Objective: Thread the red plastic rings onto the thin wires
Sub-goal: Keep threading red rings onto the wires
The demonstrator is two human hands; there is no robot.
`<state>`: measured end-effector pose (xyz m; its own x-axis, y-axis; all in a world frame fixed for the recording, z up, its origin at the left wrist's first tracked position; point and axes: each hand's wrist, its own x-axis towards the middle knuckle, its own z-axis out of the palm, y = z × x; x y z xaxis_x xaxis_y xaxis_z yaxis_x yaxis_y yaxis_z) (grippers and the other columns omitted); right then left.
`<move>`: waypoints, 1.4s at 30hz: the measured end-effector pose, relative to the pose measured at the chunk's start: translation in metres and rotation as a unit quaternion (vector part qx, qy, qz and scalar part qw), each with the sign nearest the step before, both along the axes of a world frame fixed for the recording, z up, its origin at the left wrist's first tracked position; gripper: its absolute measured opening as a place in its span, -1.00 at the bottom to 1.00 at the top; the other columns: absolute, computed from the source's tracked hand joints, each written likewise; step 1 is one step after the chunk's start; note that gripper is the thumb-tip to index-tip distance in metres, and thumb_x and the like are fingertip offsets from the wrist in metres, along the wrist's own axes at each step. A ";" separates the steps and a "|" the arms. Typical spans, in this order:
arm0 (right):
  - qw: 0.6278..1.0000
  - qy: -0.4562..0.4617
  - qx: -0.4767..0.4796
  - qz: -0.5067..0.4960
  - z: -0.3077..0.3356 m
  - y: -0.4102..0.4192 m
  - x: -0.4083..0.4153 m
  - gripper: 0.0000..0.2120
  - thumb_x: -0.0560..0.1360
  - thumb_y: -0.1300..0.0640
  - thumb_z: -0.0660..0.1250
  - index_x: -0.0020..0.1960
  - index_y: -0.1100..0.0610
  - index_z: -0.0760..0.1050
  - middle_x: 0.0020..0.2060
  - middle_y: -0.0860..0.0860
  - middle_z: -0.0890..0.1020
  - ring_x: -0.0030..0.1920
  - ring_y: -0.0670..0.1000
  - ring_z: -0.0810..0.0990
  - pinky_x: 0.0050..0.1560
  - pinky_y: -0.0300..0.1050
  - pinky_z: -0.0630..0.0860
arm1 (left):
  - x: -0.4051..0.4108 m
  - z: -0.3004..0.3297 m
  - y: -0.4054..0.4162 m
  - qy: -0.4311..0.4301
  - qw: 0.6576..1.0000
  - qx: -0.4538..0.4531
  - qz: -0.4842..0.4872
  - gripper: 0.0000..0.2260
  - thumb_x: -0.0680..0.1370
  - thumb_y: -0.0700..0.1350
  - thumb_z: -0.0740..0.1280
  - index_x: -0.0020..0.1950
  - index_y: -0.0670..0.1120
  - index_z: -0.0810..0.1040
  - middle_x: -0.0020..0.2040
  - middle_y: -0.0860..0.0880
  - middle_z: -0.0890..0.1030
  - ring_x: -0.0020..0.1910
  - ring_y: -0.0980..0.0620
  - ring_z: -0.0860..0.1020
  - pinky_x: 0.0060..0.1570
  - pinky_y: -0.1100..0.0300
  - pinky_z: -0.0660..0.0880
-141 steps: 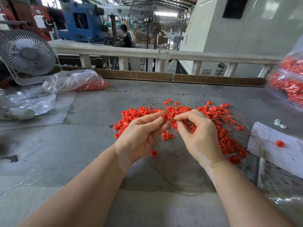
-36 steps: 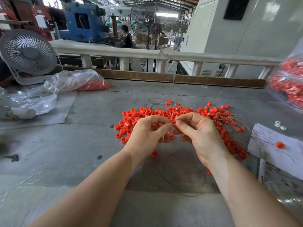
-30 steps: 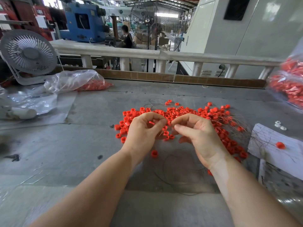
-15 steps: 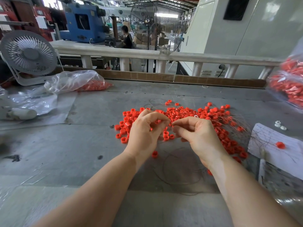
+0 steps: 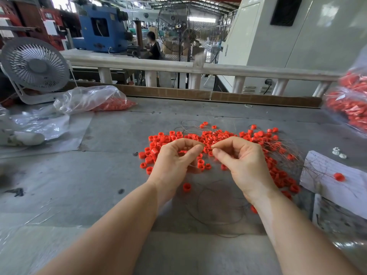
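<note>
Hands drawn slightly apart, left (image 5: 174,161) and right (image 5: 241,161) pinching wire (image 5: 218,203) above rings (image 5: 210,135).

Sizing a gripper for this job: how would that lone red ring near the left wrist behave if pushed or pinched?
The lone red ring looks like a short, small plastic cylinder, so probably light and stiff. It rests flat end down on the table; likely slides if nudged, but may roll if tipped. Smooth plastic could slip in a pinch.

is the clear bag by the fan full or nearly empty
Nearly empty: the clear bag lies flat and crumpled beside the fan, red rings only at its right end.
</note>
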<state>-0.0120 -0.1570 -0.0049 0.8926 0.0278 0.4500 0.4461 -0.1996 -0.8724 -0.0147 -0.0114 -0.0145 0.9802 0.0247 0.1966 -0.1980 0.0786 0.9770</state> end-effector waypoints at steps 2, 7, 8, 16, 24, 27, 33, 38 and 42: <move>0.998 -0.036 -0.038 -0.035 -0.001 0.001 0.000 -0.79 0.41 0.35 0.41 -0.25 0.05 0.59 -0.41 -0.09 0.62 -0.32 -0.09 0.59 -0.29 -0.27 0.49 | -0.001 0.000 -0.001 0.010 1.000 -0.006 -0.015 -0.90 0.49 -0.16 0.38 -0.22 -0.02 0.62 -0.46 0.09 0.52 -0.46 0.16 0.47 -0.45 0.31 0.47; 0.984 -0.111 -0.127 -0.055 -0.003 0.003 -0.003 -0.84 0.39 0.35 0.43 -0.23 0.11 0.61 -0.33 -0.09 0.62 -0.28 -0.15 0.57 -0.24 -0.44 0.41 | -0.002 0.004 -0.002 0.022 0.999 -0.044 -0.024 -0.83 0.50 -0.21 0.36 -0.28 -0.03 0.62 -0.47 0.09 0.53 -0.49 0.15 0.46 -0.53 0.35 0.42; 0.983 -0.116 -0.133 -0.053 -0.003 0.004 -0.004 -0.84 0.38 0.36 0.43 -0.24 0.11 0.61 -0.33 -0.08 0.62 -0.27 -0.14 0.57 -0.23 -0.44 0.41 | -0.002 0.004 -0.002 0.027 0.998 -0.054 -0.024 -0.83 0.49 -0.21 0.36 -0.28 -0.03 0.62 -0.46 0.08 0.53 -0.48 0.14 0.45 -0.54 0.36 0.41; 0.998 0.014 -0.033 0.056 -0.001 0.004 -0.002 -0.75 0.44 0.39 0.35 -0.26 0.06 0.55 -0.38 -0.08 0.62 -0.31 -0.15 0.57 -0.19 -0.34 0.48 | 0.000 0.002 0.001 -0.008 1.000 -0.020 -0.022 -0.88 0.49 -0.22 0.36 -0.22 -0.06 0.62 -0.42 0.08 0.57 -0.42 0.17 0.49 -0.44 0.31 0.49; 0.997 -0.011 -0.072 0.010 -0.002 0.005 -0.002 -0.78 0.47 0.37 0.32 -0.25 0.09 0.51 -0.37 0.06 0.59 -0.31 0.07 0.56 -0.20 -0.05 0.54 | 0.001 0.000 0.001 -0.030 1.000 0.004 -0.008 -0.82 0.49 -0.21 0.38 -0.28 0.00 0.62 -0.46 0.10 0.56 -0.46 0.19 0.49 -0.45 0.32 0.48; 0.999 0.024 -0.005 0.036 -0.001 0.004 -0.003 -0.74 0.47 0.40 0.29 -0.26 0.09 0.52 -0.43 -0.04 0.54 -0.39 -0.13 0.51 -0.37 -0.24 0.51 | 0.000 0.002 0.000 -0.039 0.999 0.018 -0.021 -0.86 0.49 -0.23 0.37 -0.25 -0.05 0.61 -0.46 0.11 0.56 -0.46 0.19 0.48 -0.45 0.34 0.47; 0.994 0.081 0.023 0.073 0.001 0.000 -0.002 -0.77 0.49 0.36 0.28 -0.26 0.11 0.51 -0.44 -0.01 0.49 -0.50 -0.21 0.36 -0.50 -0.42 0.26 | -0.001 0.004 -0.001 -0.042 0.998 0.037 -0.005 -0.85 0.48 -0.25 0.38 -0.26 -0.06 0.60 -0.50 0.10 0.53 -0.51 0.20 0.47 -0.48 0.34 0.47; 0.996 0.006 -0.086 0.017 0.001 0.001 -0.002 -0.80 0.44 0.35 0.34 -0.29 0.12 0.53 -0.43 0.01 0.56 -0.37 -0.08 0.50 -0.29 -0.24 0.45 | 0.001 0.003 0.001 -0.039 0.998 0.046 0.008 -0.84 0.47 -0.24 0.40 -0.29 -0.03 0.60 -0.51 0.09 0.50 -0.52 0.18 0.47 -0.48 0.32 0.48; 0.995 -0.021 -0.099 0.008 0.000 0.003 -0.003 -0.85 0.42 0.31 0.40 -0.29 0.14 0.54 -0.40 0.14 0.59 -0.34 0.16 0.53 -0.27 -0.01 0.49 | 0.000 0.004 0.001 -0.033 0.999 0.040 0.004 -0.83 0.47 -0.24 0.40 -0.29 -0.04 0.60 -0.49 0.08 0.52 -0.49 0.18 0.49 -0.46 0.32 0.48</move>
<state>-0.0150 -0.1545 -0.0048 0.8718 0.1344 0.4711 0.4860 -0.3584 -0.7971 -0.0142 -0.0106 -0.0109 0.9649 0.0143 0.2621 -0.2621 -0.0014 0.9650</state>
